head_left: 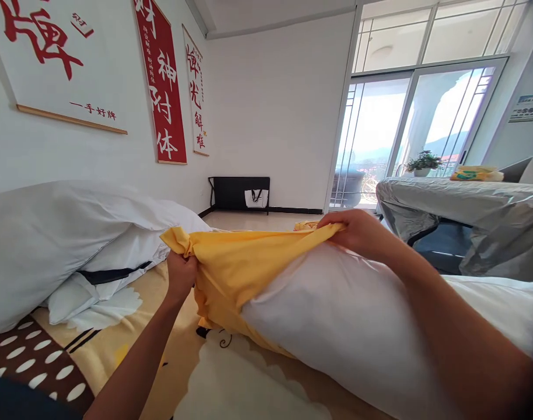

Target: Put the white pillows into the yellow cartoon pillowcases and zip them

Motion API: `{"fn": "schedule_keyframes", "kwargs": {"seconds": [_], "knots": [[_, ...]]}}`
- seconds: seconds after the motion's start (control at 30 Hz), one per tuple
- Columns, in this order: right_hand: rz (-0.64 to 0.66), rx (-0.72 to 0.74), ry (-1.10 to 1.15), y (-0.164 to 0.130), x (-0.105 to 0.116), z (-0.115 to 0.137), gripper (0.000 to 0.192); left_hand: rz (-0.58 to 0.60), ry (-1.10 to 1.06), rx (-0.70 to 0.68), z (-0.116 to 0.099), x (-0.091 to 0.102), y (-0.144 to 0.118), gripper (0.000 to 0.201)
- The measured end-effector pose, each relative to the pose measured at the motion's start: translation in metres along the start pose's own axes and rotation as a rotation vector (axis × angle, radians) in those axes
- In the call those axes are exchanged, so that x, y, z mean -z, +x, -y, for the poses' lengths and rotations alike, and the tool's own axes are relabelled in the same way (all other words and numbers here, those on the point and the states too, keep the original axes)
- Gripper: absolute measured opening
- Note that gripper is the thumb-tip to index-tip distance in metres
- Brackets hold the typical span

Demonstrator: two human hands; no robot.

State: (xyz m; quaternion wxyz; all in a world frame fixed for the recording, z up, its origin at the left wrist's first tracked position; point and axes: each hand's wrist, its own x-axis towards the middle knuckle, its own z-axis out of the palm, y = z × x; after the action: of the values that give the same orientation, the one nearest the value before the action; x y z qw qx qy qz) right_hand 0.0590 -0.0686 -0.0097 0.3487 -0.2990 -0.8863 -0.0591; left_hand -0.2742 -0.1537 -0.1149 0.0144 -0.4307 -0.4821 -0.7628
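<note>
A yellow pillowcase (235, 259) covers the far left end of a white pillow (323, 309), which lies on a patterned bedsheet (249, 379). My left hand (182, 275) is closed around a bunched corner of the pillowcase. With the fingers of my right hand (354, 233) I pinch the pillowcase's edge at its upper right, so the fabric is stretched between both hands. Most of the pillow's near right part is bare. Some yellow cloth (305, 225) shows just behind my right fingers.
White bedding (74, 233) is piled on the left against the wall. A table (459, 192) under a shiny plastic cover stands at the right, with a potted plant (424, 162) and a yellow packet (476, 174) on it. A black folded frame (235, 192) leans at the back wall.
</note>
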Motion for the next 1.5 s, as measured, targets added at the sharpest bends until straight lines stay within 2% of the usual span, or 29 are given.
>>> {"fn": "schedule_keyframes", "kwargs": {"seconds": [0.07,0.13,0.2,0.23,0.33,0.4,0.47,0.53,0.6,0.67,0.7,0.73,0.77,0.83,0.87,0.9,0.93,1.03,1.1,1.17,1.23,1.3,1.37,1.4,1.43,1.47,1.5], "knots": [[-0.171,-0.027,-0.138,-0.005,0.005,0.002,0.016,0.008,-0.104,0.051,0.005,-0.002,0.002,0.022],[-0.252,0.064,-0.23,-0.016,0.004,0.006,0.017,0.029,-0.247,0.143,0.01,-0.003,0.001,0.028],[-0.275,0.164,-0.2,-0.03,-0.001,0.008,0.014,0.094,-0.31,0.255,0.014,-0.001,-0.004,0.033],[-0.273,0.158,-0.141,-0.036,-0.005,0.008,0.012,0.141,-0.3,0.302,0.015,0.002,-0.009,0.037],[-0.276,-0.051,0.004,-0.046,-0.018,0.002,0.009,0.298,-0.188,0.368,0.011,0.009,-0.025,0.051],[-0.262,-0.116,0.0,-0.045,-0.025,-0.003,0.01,0.348,-0.095,0.356,0.004,0.013,-0.033,0.057],[-0.252,-0.038,-0.087,-0.041,-0.024,-0.009,0.014,0.312,0.0,0.326,-0.005,0.016,-0.037,0.055],[-0.301,0.102,-0.229,-0.039,-0.015,-0.016,0.016,0.234,0.006,0.315,-0.014,0.019,-0.037,0.048],[-0.509,0.22,-0.37,-0.04,-0.001,-0.022,0.016,0.214,-0.114,0.334,-0.023,0.019,-0.034,0.044],[-0.813,0.265,-0.473,-0.044,0.009,-0.026,0.017,0.198,-0.247,0.324,-0.031,0.015,-0.029,0.043],[-0.919,0.273,-0.508,-0.046,0.01,-0.027,0.017,0.162,-0.271,0.305,-0.034,0.013,-0.026,0.042],[-0.936,0.287,-0.534,-0.048,0.01,-0.028,0.017,0.109,-0.265,0.286,-0.035,0.01,-0.024,0.041],[-0.851,0.315,-0.549,-0.05,0.008,-0.029,0.018,0.05,-0.238,0.278,-0.034,0.007,-0.021,0.041],[-0.518,0.39,-0.547,-0.055,0.003,-0.032,0.021,-0.039,-0.175,0.306,-0.027,0.003,-0.015,0.044],[-0.38,0.413,-0.539,-0.057,0.002,-0.035,0.023,-0.048,-0.164,0.34,-0.022,0.003,-0.013,0.046],[-0.314,0.414,-0.537,-0.059,0.002,-0.039,0.023,-0.03,-0.176,0.377,-0.017,0.003,-0.011,0.048],[-0.326,0.391,-0.542,-0.061,0.003,-0.043,0.022,0.005,-0.205,0.406,-0.013,0.005,-0.009,0.05],[-0.499,0.282,-0.546,-0.065,0.007,-0.051,0.018,0.143,-0.319,0.428,-0.003,0.01,-0.004,0.053],[-0.481,0.262,-0.539,-0.067,0.006,-0.051,0.022,0.169,-0.357,0.392,0.003,0.014,0.001,0.052],[-0.468,0.24,-0.556,-0.07,0.0,-0.046,0.024,0.138,-0.324,0.319,0.007,0.017,0.005,0.05],[-0.508,0.181,-0.56,-0.074,-0.008,-0.04,0.023,0.064,-0.166,0.182,0.006,0.018,0.003,0.045],[-0.513,0.117,-0.503,-0.078,-0.015,-0.034,0.022,-0.091,0.11,-0.069,-0.005,0.013,-0.009,0.047],[-0.458,0.031,-0.374,-0.077,-0.017,-0.03,0.024,-0.258,0.364,-0.462,-0.026,0.0,-0.031,0.064],[-0.421,-0.039,-0.299,-0.075,-0.016,-0.03,0.025,-0.257,0.443,-0.674,-0.039,-0.01,-0.045,0.071],[-0.388,-0.117,-0.226,-0.07,-0.014,-0.029,0.026,-0.188,0.487,-0.868,-0.053,-0.022,-0.059,0.073],[-0.357,-0.193,-0.164,-0.065,-0.011,-0.029,0.027,-0.021,0.518,-1.002,-0.065,-0.035,-0.071,0.07],[-0.332,-0.259,-0.119,-0.059,-0.008,-0.03,0.027,0.148,0.567,-1.059,-0.077,-0.049,-0.081,0.065]]}}
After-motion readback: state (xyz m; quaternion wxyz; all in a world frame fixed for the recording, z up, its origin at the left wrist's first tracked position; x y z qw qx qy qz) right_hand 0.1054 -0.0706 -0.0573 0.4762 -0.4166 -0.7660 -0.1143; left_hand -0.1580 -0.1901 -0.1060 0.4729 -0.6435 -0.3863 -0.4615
